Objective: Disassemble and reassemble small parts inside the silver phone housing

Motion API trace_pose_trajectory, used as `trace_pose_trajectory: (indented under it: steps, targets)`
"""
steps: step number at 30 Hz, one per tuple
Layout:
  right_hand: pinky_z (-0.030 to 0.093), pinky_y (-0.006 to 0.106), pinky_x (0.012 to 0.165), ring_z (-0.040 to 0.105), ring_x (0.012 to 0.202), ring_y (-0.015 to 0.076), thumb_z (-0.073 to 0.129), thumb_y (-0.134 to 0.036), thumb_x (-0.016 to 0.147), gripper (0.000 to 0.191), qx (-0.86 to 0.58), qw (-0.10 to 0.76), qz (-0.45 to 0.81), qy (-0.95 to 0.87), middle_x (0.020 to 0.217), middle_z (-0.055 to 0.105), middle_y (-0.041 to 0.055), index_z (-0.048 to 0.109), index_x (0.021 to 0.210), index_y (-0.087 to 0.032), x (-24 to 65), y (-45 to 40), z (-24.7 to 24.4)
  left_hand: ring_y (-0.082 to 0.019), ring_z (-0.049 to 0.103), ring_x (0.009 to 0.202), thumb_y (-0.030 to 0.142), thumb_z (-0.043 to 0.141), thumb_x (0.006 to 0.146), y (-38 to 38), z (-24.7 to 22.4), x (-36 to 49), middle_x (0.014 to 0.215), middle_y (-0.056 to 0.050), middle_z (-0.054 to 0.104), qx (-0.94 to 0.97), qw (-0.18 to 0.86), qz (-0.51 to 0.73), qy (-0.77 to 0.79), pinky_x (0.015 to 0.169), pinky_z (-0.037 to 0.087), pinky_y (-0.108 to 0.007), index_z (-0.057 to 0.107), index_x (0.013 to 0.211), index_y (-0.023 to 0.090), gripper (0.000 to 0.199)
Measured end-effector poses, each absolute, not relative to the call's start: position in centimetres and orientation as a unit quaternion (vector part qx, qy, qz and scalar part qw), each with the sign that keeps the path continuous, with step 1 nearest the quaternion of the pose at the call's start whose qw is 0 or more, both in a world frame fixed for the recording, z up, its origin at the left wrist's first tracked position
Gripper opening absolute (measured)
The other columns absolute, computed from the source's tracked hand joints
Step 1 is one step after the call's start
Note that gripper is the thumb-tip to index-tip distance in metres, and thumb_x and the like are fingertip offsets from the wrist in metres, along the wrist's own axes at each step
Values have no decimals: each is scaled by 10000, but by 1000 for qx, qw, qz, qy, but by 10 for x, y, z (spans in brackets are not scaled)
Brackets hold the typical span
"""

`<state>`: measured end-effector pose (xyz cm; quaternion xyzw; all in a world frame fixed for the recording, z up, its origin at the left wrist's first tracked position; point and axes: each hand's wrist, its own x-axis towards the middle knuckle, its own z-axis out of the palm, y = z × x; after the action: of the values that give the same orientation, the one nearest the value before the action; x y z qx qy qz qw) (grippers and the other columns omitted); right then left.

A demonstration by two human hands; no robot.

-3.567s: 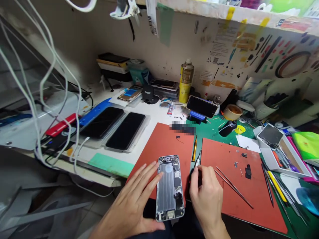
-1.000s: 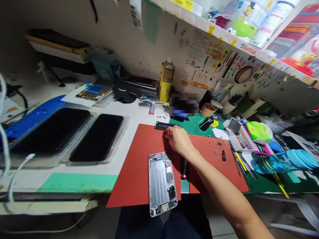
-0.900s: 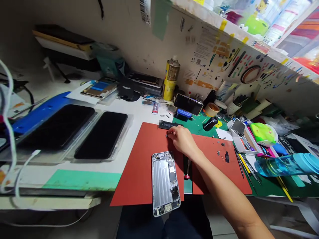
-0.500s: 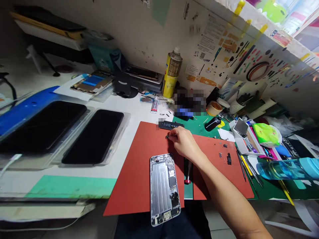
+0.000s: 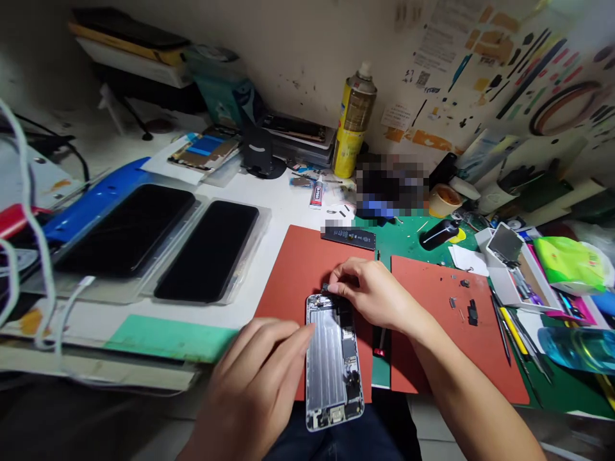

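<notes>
An opened phone housing (image 5: 328, 358) with bare metal and a board along its right side lies at the front of the red mat (image 5: 283, 275), its lower end past the mat's edge. Above its top end, my right hand (image 5: 372, 288) pinches a small dark phone part (image 5: 325, 287) between thumb and fingertips. My left hand (image 5: 259, 365), slightly blurred, is at the housing's left edge with its fingers stretched out and nothing visible in them; whether they touch the housing I cannot tell. A black phone battery (image 5: 350, 236) rests at the mat's back edge. Beside the housing lies a red-ended screwdriver (image 5: 380, 346).
Two dark-screened phones (image 5: 206, 253) lie on the left. Small loose parts (image 5: 473, 312) sit on the right red mat (image 5: 423, 358). Tweezers and pens (image 5: 516, 333), a blue bottle (image 5: 576, 349) and a white organiser box (image 5: 512, 269) stand further right. A yellow spray can (image 5: 354, 121) is behind.
My left hand has come into view beside the housing. My right hand has brought the small part from near the battery down to the housing's top end. The view has shifted left.
</notes>
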<state>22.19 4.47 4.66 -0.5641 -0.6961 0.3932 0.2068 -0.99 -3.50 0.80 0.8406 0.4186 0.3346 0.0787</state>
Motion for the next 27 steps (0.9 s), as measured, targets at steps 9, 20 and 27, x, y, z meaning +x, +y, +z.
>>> trace_pose_trajectory:
  steps: [9,20,27]
  targets:
    - [478,326,809,695,897,183,684,-111,1024,132,-581,159,327,-728,991,786,65,772,952,-177,220,41,39,-276,572,1028,48,566,1034,-12,-13,11,1108,-125,632,858,41,291,421,889,478,-444,619,1400,85,371]
    - [462,328,810,692,924,202,652,-95,1016,144,-579,165,314,-734,984,761,65,756,958,-178,218,37,36,-282,566,1019,65,576,1030,-15,-12,13,1102,-122,630,861,29,278,425,873,470,-452,627,1390,93,365]
    - [451,330,806,681,911,202,647,-99,1019,149,-567,166,301,-748,954,754,56,746,941,-179,216,37,35,-278,571,1026,59,580,1025,-14,-12,14,1106,-120,639,861,29,283,422,875,477,-449,649,1350,94,334]
